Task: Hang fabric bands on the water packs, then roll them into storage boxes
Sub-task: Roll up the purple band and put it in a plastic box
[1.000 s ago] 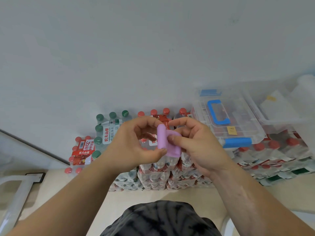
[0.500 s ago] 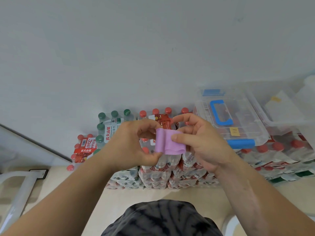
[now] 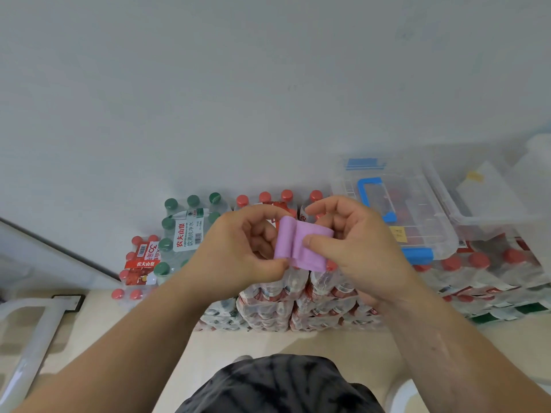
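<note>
Since a second ago the lilac fabric band (image 3: 301, 245) has opened from a tight upright roll into a roll with a flat tail drawn out to the right. Nearest, at bottom centre, is a dark mottled garment (image 3: 277, 386). Above it, the left hand (image 3: 238, 248) has its grip pinching the rolled end between thumb and curled fingers. The right hand (image 3: 357, 248) pinches the tail, thumb on top and fingers curled behind. The band is held in the air at mid-frame, in front of stacked water packs (image 3: 268, 305) on the pale floor (image 3: 262, 341). Farther back, right of centre, a clear storage box (image 3: 417, 210) with a blue handle sits on red-capped packs. A second clear box (image 3: 483, 198) is just beside it, against the white wall (image 3: 268, 84).
</note>
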